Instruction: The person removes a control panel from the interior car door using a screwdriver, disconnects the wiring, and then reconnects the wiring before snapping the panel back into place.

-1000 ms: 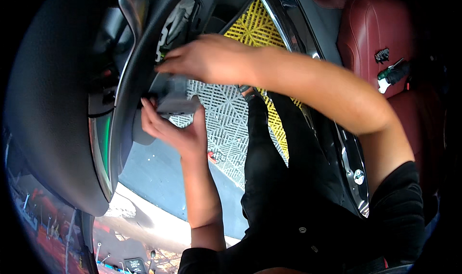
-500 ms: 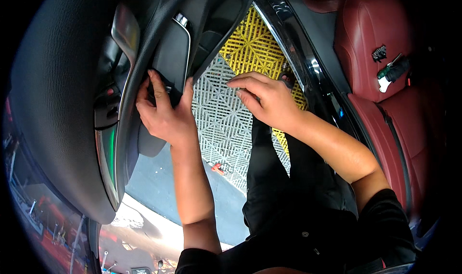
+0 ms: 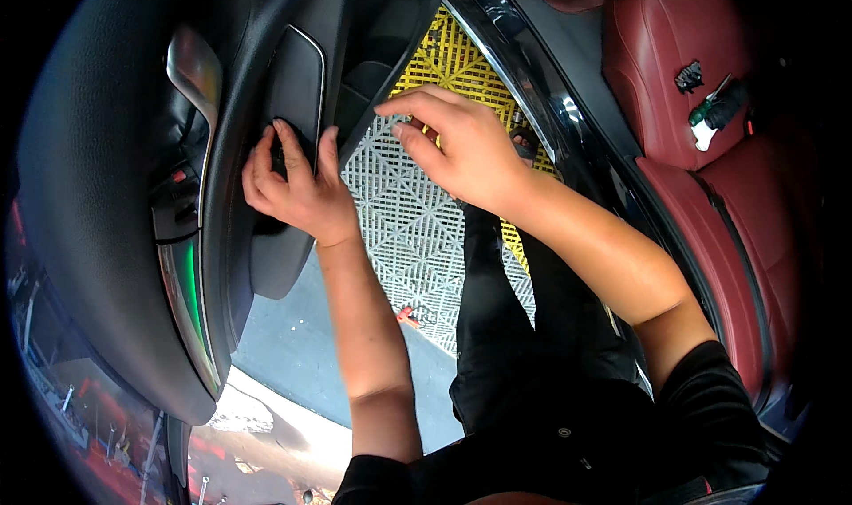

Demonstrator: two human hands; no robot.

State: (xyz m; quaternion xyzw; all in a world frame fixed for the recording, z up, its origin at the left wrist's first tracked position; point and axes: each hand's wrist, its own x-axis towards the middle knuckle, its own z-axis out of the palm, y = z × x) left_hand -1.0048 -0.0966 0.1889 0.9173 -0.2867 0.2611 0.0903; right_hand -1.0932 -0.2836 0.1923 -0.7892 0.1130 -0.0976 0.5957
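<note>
Partly hidden, left hand (image 3: 293, 185) fingertips grip the dark door panel (image 3: 297, 88).

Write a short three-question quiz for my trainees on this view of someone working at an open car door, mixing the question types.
1. True or false: the left hand rests on the dark inner door panel.
2. Multiple choice: the right hand is A) gripping the red seat, B) held open above the grid floor tiles, C) holding a screwdriver.
3. Short answer: what colour are the floor tiles farther from the person, beyond the grey ones?

Key: 1 true; 2 B; 3 yellow.
</note>
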